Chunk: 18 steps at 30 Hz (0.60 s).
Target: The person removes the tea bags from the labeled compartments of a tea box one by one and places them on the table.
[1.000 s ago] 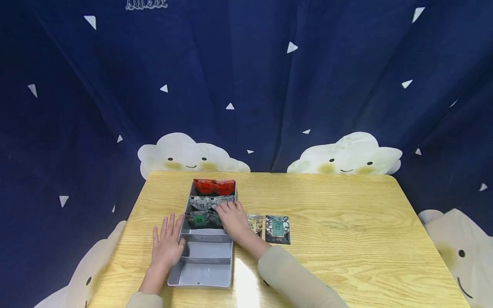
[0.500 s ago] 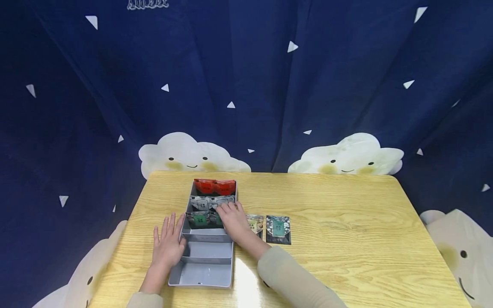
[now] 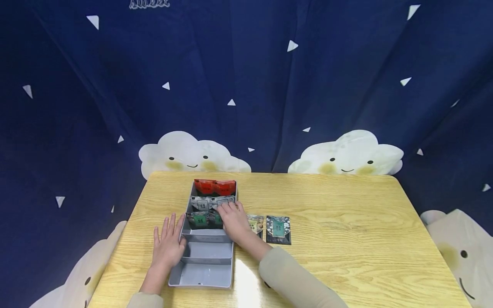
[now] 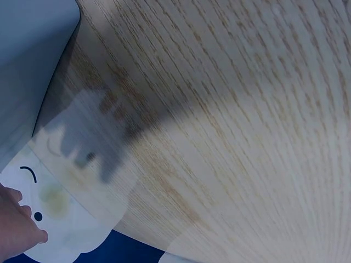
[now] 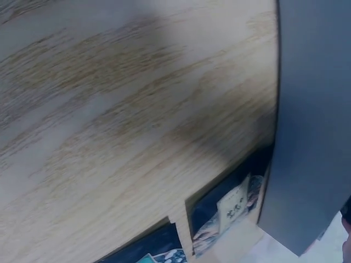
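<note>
A long grey divided box (image 3: 206, 274) lies on the table. My left hand (image 3: 168, 246) rests along its left side, fingers spread and straight, the thumb at the wall. At the right side, my right hand (image 3: 234, 222) reaches over the rim; its bent fingers pinch the right green-labelled sachet (image 3: 216, 219), partly hidden behind them. Another green-labelled sachet (image 3: 199, 220) stands beside it. Behind are grey sachets (image 3: 202, 203), then red sachets (image 3: 223, 188) in the far compartment. Only a few fingers (image 4: 19, 227) show in the left wrist view.
Right of the box, a sachet with a teal label (image 3: 279, 229) lies flat on the wooden table (image 3: 346, 239). A yellow-labelled sachet (image 3: 255, 223) lies between it and the box, partly covered by my right arm. A dark blue curtain (image 3: 262, 85) hangs behind the table.
</note>
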Motion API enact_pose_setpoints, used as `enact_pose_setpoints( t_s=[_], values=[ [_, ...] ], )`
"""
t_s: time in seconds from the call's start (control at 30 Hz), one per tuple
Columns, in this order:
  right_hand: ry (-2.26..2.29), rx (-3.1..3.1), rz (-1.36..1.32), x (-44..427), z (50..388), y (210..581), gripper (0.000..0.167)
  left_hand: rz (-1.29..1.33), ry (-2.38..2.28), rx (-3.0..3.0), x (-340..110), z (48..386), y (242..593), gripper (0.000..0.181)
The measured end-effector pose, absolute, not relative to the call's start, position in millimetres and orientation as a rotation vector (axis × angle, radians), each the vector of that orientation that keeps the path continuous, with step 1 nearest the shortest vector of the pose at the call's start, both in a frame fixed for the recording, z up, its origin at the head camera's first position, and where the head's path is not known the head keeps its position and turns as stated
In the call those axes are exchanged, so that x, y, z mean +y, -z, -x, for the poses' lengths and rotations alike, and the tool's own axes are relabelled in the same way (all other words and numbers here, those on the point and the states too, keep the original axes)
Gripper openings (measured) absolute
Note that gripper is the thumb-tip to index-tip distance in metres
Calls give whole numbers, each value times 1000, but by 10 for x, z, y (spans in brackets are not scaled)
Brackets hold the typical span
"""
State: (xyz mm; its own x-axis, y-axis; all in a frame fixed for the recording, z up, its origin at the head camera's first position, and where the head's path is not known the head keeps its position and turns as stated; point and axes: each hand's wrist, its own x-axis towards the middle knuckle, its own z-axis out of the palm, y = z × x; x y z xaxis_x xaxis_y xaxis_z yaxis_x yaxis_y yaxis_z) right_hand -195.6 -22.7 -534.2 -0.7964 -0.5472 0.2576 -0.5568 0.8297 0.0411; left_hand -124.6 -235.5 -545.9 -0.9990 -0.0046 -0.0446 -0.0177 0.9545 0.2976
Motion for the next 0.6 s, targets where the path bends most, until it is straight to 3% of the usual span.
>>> enact_pose_setpoints(
  t_s=[0.6],
  values=[
    [-543,-2471,-630,-31,2030,4864,10,21,-473,3056,-2353,1254,5436,67]
  ],
)
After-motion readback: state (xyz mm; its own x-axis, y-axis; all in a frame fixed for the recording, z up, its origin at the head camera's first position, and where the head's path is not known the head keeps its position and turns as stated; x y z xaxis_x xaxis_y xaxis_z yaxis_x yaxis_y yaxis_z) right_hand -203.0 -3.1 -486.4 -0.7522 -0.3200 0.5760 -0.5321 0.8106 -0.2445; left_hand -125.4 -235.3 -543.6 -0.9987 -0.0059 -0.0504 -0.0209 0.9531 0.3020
